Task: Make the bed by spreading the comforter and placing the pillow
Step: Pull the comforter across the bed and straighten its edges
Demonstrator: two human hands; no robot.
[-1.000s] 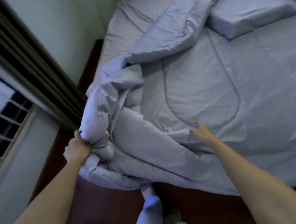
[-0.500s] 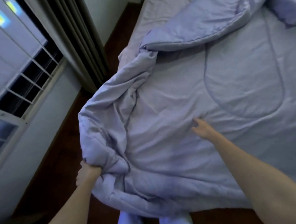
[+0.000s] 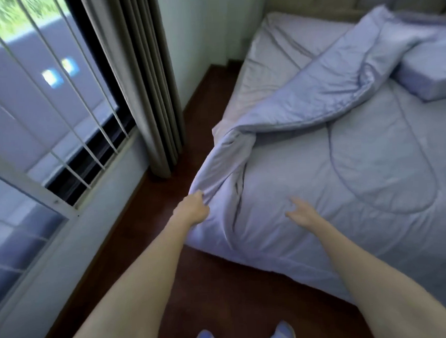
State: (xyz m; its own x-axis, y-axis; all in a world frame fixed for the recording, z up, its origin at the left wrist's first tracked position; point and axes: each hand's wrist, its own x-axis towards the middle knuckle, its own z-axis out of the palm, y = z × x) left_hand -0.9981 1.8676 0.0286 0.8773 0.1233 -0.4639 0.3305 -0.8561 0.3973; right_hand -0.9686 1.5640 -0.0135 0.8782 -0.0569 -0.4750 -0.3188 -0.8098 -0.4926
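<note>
I see the left hand [image 3: 193, 209] at the centre of the frame, fingers clamped on a bunched corner of the lilac comforter [image 3: 346, 183] where it hangs over the near left corner of the bed. The right hand [image 3: 300, 214] is just to its right, fingers spread apart and resting flat on the comforter's top surface, gripping nothing. The comforter covers the lower right of the bed, with one long edge folded back on itself in a thick diagonal roll running from mid-frame up to the upper right. Above that fold the bare fitted sheet [image 3: 275, 55] shows in the upper middle. The pillow [image 3: 431, 75] lies at the right edge of the frame, on top of the comforter and touching the end of the fold. A grey curtain [image 3: 139, 77] hangs at upper centre-left beside the barred window [image 3: 45, 100], and dark wooden floor [image 3: 223, 293] fills the bottom, where I can see two feet in pale socks [image 3: 284, 333]
</note>
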